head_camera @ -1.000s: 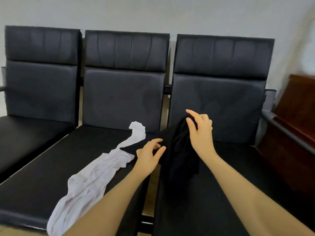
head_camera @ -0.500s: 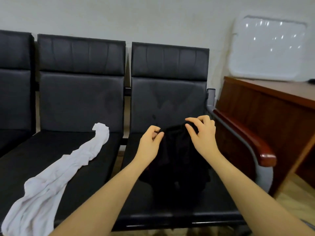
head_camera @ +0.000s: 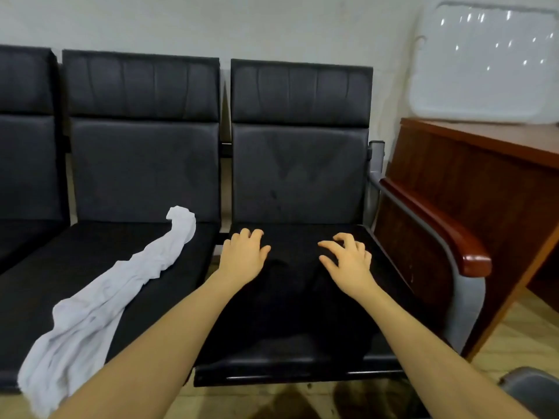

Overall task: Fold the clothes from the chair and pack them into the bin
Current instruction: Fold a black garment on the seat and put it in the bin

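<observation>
the black garment (head_camera: 290,300) now lies spread on the right-hand seat (head_camera: 381,249) of the chair row, reaching from near the seat's back edge to its front edge, where it hangs slightly over. half a second ago it was bunched and lifted between the hands above this seat; it has since been lowered and opened out flat. its outline is hard to trace against the black upholstery.

left hand (head_camera: 243,254): fingers curled down near the seat's back left corner, pressing or pinching the cloth there; which of the two cannot be told. right hand (head_camera: 348,260): fingers spread and bent, tips on the cloth near the back right corner, holding nothing that can be seen. the hands have moved apart since the earlier frames.

the white garment (head_camera: 112,285) lies untouched as a long twisted strip on the middle seat (head_camera: 45,267), one end trailing off its front edge.

judgement: laying-out is done or nearly so, and folding of the black garment can start. no bin can be identified; a wooden counter (head_camera: 472,176) stands just beside the armrest (head_camera: 438,225). most of the task remains.
</observation>
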{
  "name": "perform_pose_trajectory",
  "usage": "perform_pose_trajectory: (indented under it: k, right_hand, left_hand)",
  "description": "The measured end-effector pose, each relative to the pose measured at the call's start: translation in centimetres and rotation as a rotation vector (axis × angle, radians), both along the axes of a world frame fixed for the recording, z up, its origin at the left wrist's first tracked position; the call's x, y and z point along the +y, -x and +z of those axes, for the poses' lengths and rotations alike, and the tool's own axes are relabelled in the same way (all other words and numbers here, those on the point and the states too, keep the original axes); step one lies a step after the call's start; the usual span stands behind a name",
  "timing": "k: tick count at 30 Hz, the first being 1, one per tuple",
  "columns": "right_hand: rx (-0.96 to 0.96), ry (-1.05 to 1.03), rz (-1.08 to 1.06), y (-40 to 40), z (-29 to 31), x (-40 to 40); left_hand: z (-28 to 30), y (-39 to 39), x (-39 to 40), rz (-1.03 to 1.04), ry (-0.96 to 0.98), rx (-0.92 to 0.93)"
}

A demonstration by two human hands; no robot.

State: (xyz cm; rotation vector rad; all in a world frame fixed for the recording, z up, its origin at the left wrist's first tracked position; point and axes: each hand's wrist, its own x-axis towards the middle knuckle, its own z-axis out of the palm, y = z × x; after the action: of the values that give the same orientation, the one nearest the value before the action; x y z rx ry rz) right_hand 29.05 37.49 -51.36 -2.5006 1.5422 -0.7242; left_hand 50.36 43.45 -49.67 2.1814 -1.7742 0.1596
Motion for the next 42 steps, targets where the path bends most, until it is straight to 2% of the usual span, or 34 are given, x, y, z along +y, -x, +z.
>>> perform_pose_trajectory:
  k: [5,10,13,16,19,21,23,25,29,34,37,39,42]
  right_hand:
    - [0.058,-0.154,0.100,0.4,-5.3,1.3]
    - [0.287,-0.375,0.100,1.0,-9.4,1.6]
    - [0.292,-0.365,0.096,1.0,-10.6,0.5]
    - [0.279,-0.302,0.083,0.7,-10.8,-0.6]
    - [0.183,-0.212,0.046,-0.1,-10.9,-1.0]
    - [0.099,-0.119,0.026,-0.7,-10.7,-0.8]
    - [0.046,-0.011,0.017,-1.4,-10.3,-0.5]
    - [0.027,0.027,0.013,-2.0,-10.1,-0.3]
    - [0.039,-0.028,-0.018,-1.9,-10.5,-0.6]
    - [-0.272,-0.052,0.089,-0.8,-10.1,-1.0]
    - [-0.385,-0.032,0.089,-0.1,-9.2,-1.1]
    - [-0.382,-0.022,0.075,0.1,-8.5,-1.1]
    - [-0.239,-0.030,0.103,0.0,-7.8,-0.3]
  left_hand:
    - [-5.7,0.5,2.2,-0.216,-0.241,0.030]
    - [-9.4,0.8,3.1,-0.202,-0.445,0.104]
    - [-11.0,0.1,2.6,-0.176,-0.479,0.097]
    - [-11.6,-0.5,1.6,-0.132,-0.422,0.096]
    - [-12.0,-0.7,0.8,-0.080,-0.210,0.019]
    - [-11.9,-0.5,0.3,-0.100,-0.048,0.065]
    - [-11.7,0.1,-0.2,-0.141,0.027,0.157]
    - [-11.8,0.8,-0.7,-0.156,0.019,0.168]
    - [-12.7,1.6,-1.2,-0.127,-0.084,0.126]
    - [-12.7,1.3,-1.5,-0.166,-0.071,0.260]
    - [-12.4,1.2,-1.0,-0.190,-0.005,0.286]
    - [-11.5,1.3,-0.7,-0.183,0.066,0.387]
    - [-9.7,1.2,-0.4,-0.187,0.105,0.509]
